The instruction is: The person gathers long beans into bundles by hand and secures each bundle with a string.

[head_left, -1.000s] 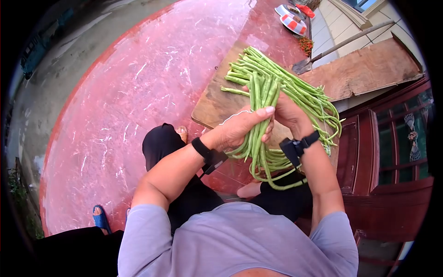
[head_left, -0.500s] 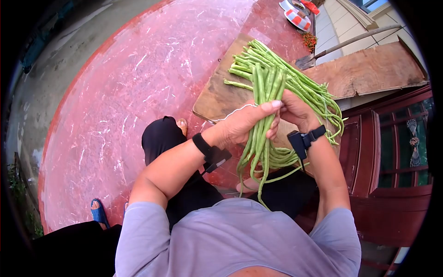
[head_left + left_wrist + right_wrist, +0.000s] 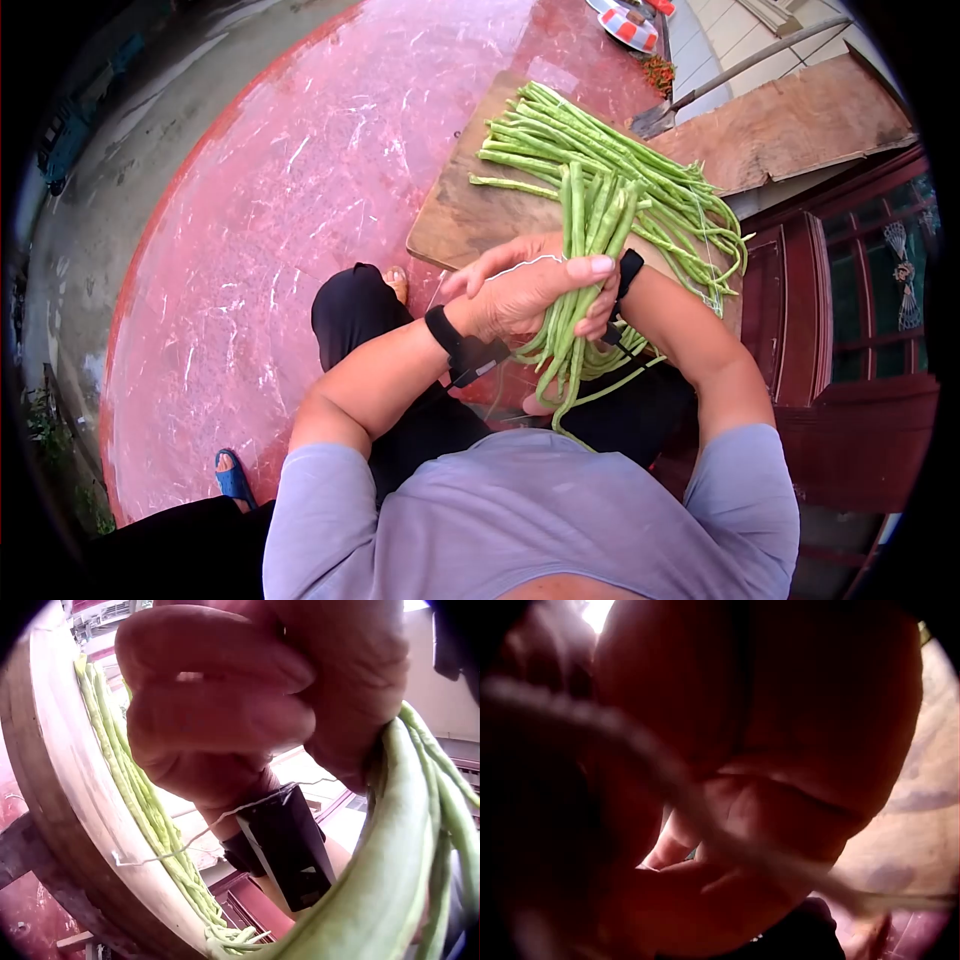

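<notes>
In the head view, my left hand [image 3: 525, 300] grips a bundle of long green beans [image 3: 600, 215], thumb across the front and fingers curled round from the right. Bean tails hang below toward the lap. A thin white string [image 3: 525, 265] crosses the back of this hand near the thumb. My right hand [image 3: 498, 258] reaches behind the bundle, its bent fingers showing left of the left hand, at the string. The left wrist view shows the string [image 3: 217, 822] stretched past a black wrist device [image 3: 289, 851]. The right wrist view is dark and blurred; the right fingertips are mostly hidden.
More long beans [image 3: 600, 145] lie in a pile on a low wooden board [image 3: 450, 215] ahead. A plywood sheet [image 3: 800, 130] and a shovel [image 3: 760, 60] lean at the right, beside a dark red door [image 3: 805, 310]. A slippered foot [image 3: 232, 475] shows lower left.
My right hand has swung from the right of the bundle round behind it to the left, its forearm now crossing over. The left hand keeps its grip on the beans.
</notes>
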A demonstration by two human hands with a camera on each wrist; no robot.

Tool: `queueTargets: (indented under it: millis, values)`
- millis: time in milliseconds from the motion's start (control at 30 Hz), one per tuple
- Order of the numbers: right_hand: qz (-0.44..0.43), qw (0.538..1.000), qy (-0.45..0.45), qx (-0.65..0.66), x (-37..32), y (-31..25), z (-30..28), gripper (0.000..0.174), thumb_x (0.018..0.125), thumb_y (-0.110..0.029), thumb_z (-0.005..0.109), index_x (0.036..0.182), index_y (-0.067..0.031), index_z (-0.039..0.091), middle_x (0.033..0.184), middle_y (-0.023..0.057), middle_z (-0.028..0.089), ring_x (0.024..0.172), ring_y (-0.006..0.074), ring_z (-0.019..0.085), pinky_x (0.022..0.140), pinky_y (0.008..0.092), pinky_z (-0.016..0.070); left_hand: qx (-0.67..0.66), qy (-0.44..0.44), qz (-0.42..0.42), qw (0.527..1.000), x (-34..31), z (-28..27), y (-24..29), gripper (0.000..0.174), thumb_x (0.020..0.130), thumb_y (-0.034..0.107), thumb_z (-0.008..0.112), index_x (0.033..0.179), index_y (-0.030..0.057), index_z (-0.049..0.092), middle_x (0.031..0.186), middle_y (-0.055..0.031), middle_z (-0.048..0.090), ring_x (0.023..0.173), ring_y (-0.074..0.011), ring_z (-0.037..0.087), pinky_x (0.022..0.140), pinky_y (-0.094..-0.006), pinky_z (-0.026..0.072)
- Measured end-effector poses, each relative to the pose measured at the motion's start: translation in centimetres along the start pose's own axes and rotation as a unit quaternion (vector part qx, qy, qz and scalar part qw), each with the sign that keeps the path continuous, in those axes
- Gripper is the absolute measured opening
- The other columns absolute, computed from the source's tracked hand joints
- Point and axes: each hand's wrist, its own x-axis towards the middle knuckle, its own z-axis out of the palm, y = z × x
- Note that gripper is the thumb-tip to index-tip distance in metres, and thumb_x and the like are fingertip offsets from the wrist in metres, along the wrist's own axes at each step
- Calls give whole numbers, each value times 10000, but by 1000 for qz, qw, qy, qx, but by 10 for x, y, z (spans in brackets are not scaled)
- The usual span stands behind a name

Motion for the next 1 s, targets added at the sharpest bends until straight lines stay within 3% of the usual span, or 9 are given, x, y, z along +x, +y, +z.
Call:
queueTargets:
  millis: [100,200,300,367,467,667,833,933,1000]
  values:
    - [53,998,27,-25,-8,6,-11,416,879,-175,587,1267,-55,497,1133,82,580,973,168,578,877,336,497,25,-6,4,1000,1,-1,5,294,949,334,542,898,51,482,717,-53,493,571,-149,494,599,-316,450]
    - [68,987,142,4,-33,6,-24,417,876,-169,585,1267,-56,496,1141,80,581,984,172,579,886,336,496,65,33,21,997,1,-1,12,343,932,393,563,875,74,451,710,-37,453,561,-132,462,616,-315,439]
    - [-72,961,238,117,-60,16,-31,338,925,-203,560,1227,-56,518,1049,55,616,899,131,605,849,311,511,47,63,39,996,1,-10,14,357,934,425,555,872,86,458,706,-18,446,557,-107,447,622,-302,441]
    - [-152,931,246,223,-82,26,-52,210,934,-186,574,1110,-74,548,745,-71,518,593,10,465,762,296,509,39,87,41,995,0,-17,17,347,942,421,544,880,89,459,708,-16,447,563,-106,448,623,-303,441]
    - [-237,887,322,233,-107,20,-41,168,927,-153,574,1078,-86,543,678,-94,414,524,-1,354,722,279,495,19,131,53,990,0,-20,18,337,956,421,531,943,88,479,720,-8,458,575,-110,455,625,-306,442]
    - [-241,885,372,140,-113,10,-4,158,925,-115,554,1077,-74,539,650,-90,372,530,17,350,702,275,497,7,229,81,970,4,-24,19,340,962,420,532,1039,89,507,720,-1,467,580,-106,452,618,-295,441]
    - [-231,870,432,58,-97,25,17,146,926,-101,524,1042,-39,587,650,-84,402,573,24,392,691,250,489,-24,215,135,967,5,-38,26,319,955,405,554,969,87,529,694,10,465,584,-92,451,608,-276,437]
    - [-214,818,508,-164,-79,27,21,159,916,-113,543,1002,-12,631,668,-71,415,605,64,440,650,242,457,-68,237,146,958,6,-43,31,309,955,396,558,942,89,527,695,12,463,581,-93,445,609,-274,436]
    - [-150,764,541,-317,-77,28,24,188,892,-129,581,1013,-17,670,751,-18,513,666,81,480,604,262,413,-95,204,140,964,7,-53,32,289,942,382,584,909,104,514,698,-12,513,570,-120,486,601,-305,461]
